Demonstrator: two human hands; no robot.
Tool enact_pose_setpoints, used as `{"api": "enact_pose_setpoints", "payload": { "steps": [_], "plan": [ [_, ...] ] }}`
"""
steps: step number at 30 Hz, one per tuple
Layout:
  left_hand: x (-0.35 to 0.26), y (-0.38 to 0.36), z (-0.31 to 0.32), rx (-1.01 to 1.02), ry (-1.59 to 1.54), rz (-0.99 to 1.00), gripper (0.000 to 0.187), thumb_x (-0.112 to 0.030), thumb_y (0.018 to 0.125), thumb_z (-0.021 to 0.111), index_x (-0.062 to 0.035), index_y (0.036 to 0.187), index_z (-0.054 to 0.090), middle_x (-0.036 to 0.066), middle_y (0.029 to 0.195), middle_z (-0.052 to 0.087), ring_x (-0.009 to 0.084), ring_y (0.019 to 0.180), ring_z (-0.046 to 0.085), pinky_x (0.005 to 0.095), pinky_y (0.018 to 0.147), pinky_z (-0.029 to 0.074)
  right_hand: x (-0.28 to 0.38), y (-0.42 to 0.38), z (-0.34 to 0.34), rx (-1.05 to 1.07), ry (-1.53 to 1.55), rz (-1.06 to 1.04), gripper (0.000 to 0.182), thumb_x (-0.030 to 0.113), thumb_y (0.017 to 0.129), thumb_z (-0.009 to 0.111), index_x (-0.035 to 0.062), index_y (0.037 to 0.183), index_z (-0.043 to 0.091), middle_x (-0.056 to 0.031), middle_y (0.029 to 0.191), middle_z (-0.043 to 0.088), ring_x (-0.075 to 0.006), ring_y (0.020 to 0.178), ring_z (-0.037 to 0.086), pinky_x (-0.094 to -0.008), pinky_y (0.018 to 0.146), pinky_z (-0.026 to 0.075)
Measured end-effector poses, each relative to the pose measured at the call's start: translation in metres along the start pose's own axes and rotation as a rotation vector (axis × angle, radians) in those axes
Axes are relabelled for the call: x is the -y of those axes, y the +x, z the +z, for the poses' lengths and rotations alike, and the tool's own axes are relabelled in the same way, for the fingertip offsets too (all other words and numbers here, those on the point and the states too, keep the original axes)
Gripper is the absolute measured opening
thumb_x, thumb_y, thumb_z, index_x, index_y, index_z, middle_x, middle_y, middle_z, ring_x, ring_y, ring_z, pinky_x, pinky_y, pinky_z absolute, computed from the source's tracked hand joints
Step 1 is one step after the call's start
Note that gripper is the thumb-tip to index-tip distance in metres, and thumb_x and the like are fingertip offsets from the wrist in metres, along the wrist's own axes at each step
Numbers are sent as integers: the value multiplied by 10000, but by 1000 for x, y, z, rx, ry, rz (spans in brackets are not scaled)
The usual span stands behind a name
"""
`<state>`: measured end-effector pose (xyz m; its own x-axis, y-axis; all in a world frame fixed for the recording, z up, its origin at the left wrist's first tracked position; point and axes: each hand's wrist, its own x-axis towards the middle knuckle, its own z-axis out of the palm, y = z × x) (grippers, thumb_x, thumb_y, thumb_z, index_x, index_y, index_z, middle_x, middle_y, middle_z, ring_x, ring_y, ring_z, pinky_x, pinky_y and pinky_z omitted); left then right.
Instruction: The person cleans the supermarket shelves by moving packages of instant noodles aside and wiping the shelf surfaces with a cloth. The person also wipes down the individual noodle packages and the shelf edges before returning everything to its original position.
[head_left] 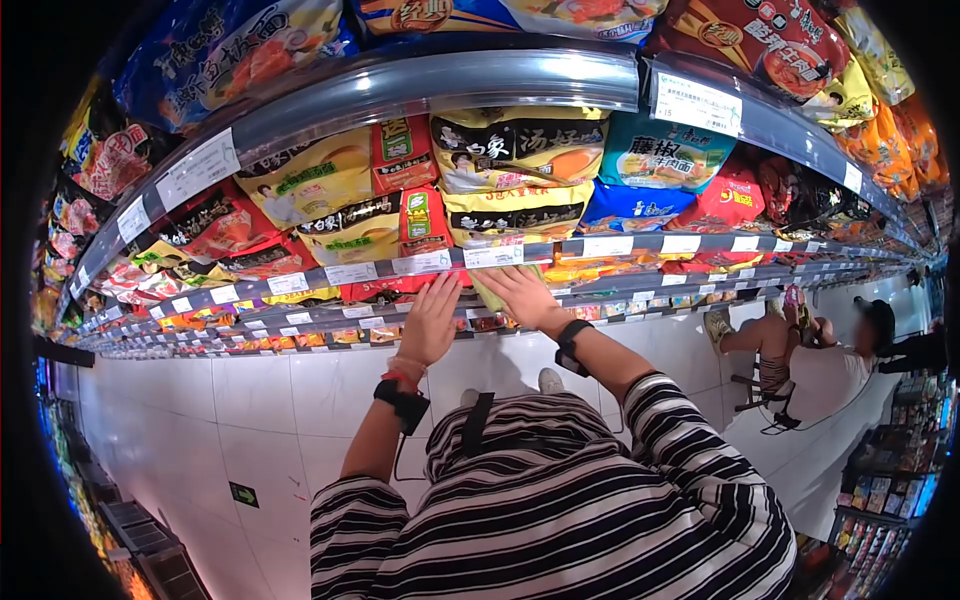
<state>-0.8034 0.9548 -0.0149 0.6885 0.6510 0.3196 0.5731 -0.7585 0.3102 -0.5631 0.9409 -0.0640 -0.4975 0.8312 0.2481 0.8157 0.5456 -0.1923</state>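
My right hand (pixel 527 300) presses a yellow-green cloth (pixel 487 291) to the front edge of a shelf, just under a white price tag (pixel 494 255). The cloth shows beside the thumb side and past the fingertips. To its left, my left hand (pixel 432 318) reaches up with straight fingers, its tips at the shelf edge below another price tag (pixel 421 263); I see nothing held in it. Directly above the hands, yellow instant noodle packs (pixel 515 213) lie stacked on the shelf.
An upper shelf rail (pixel 470 85) curves across overhead, with large noodle packs (pixel 250 60) above it. More stocked shelves run below. On the right a person (pixel 825 375) sits low by the shelves. White floor tiles (pixel 270 400) carry a green arrow sign (pixel 243 494).
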Motion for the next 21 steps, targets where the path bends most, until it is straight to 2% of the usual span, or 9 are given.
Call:
{"api": "enact_pose_setpoints", "payload": {
  "steps": [2, 5, 8, 12, 15, 17, 20, 21],
  "plan": [
    [2, 1, 14, 42, 124, -35, 665, -64, 755, 565, -3, 1395, 395, 145, 1452, 394, 267, 1390, 312, 415, 1142, 242, -2, 3, 3, 2, 39, 46, 764, 173, 775, 596, 144, 1478, 298, -65, 1385, 468, -255, 1190, 471, -399, 979, 365],
    [-5, 7, 33, 64, 170, -130, 680, -51, 760, 545, -14, 1417, 371, 120, 1467, 382, 250, 1397, 304, 404, 1151, 225, -8, -3, 0, 54, 32, 113, 715, 179, 783, 616, 138, 1444, 347, -62, 1322, 509, -251, 1183, 485, -396, 975, 362],
    [-2, -3, 56, 51, 187, -51, 719, -49, 746, 562, -9, 1429, 339, 136, 1466, 368, 290, 1392, 296, 424, 1144, 237, -19, -19, -2, 81, -19, 218, 684, 200, 778, 640, 133, 1409, 383, -67, 1287, 526, -245, 1170, 501, -397, 975, 364],
    [-2, 5, 58, 46, 233, -102, 712, -77, 751, 567, -6, 1423, 342, 126, 1448, 386, 277, 1371, 326, 410, 1148, 231, -24, -34, -16, 134, -50, 341, 649, 219, 776, 637, 129, 1379, 417, -62, 1212, 557, -223, 1112, 524, -392, 922, 376],
    [3, 14, 60, 19, 223, -156, 627, -81, 757, 558, -4, 1362, 414, 125, 1389, 441, 268, 1327, 372, 403, 1138, 250, -15, -21, 4, -2, -83, 392, 552, 240, 795, 623, 92, 1305, 474, -97, 1158, 573, -267, 1072, 543, -403, 915, 381],
    [8, 20, 63, 8, 204, -192, 563, -86, 747, 572, -1, 1296, 477, 130, 1314, 500, 278, 1276, 417, 414, 1120, 274, 1, 4, 10, -3, 11, 471, 457, 281, 823, 589, 49, 1214, 541, -163, 1137, 597, -324, 1070, 547, -442, 914, 391],
    [16, 25, 71, -86, 215, -176, 473, -101, 728, 599, -2, 1187, 538, 132, 1215, 548, 284, 1226, 452, 434, 1092, 299, 20, 49, 16, 161, 122, 551, 421, 298, 840, 554, 29, 1163, 581, -201, 1099, 626, -369, 1056, 563, -486, 901, 405],
    [17, 26, 68, 2, 195, -220, 495, -106, 730, 600, 3, 1207, 524, 137, 1241, 535, 288, 1237, 445, 441, 1086, 303, 22, 55, 22, 48, 82, 524, 408, 301, 841, 550, 29, 1142, 591, -206, 1087, 632, -372, 1038, 575, -493, 896, 408]
  ]
}}
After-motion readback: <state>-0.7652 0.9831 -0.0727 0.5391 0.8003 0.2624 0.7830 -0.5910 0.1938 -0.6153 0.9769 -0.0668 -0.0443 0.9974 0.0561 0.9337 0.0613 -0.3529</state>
